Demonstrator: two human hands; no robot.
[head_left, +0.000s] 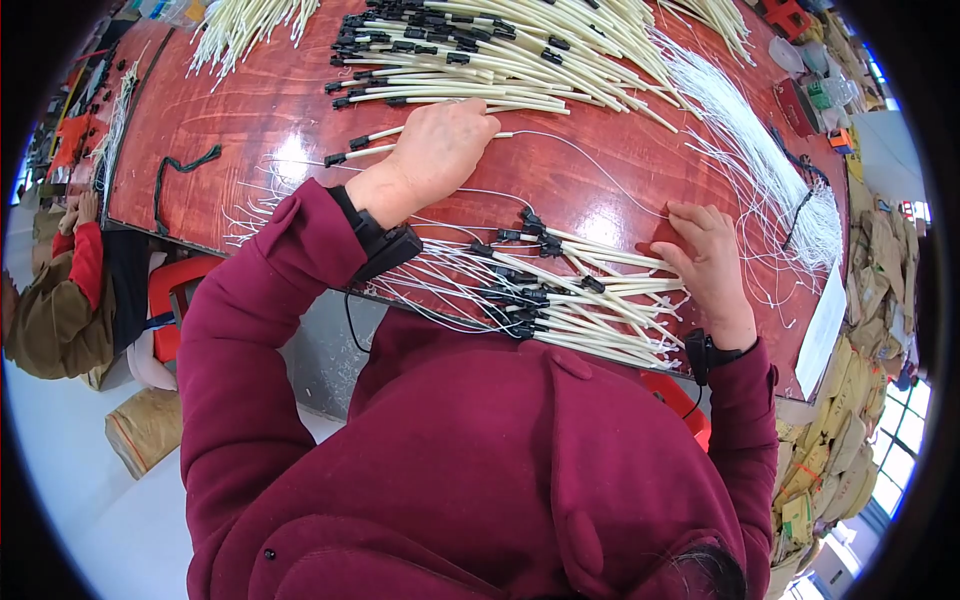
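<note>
My left hand (440,150) is closed around a thin cream tube, over the middle of the table. Left of that hand, two cream tubes with black connectors (335,159) stick out. A thin white wire (590,155) arcs from the tube's right end toward my right hand (705,250). The right hand's fingers are spread, thumb apart, the wire reaching the fingertips; no grip on it shows. Below and left of this hand lies a pile of cream tubes (600,325) with black connectors, white wires trailing left from it.
A large stack of cream tubes with black connectors (460,40) covers the far side of the red-brown table (250,120). A bundle of white wires (790,190) lies at the right, near a white sheet (820,335). A black cord (180,165) lies left. Another person's red sleeve (88,265) shows far left.
</note>
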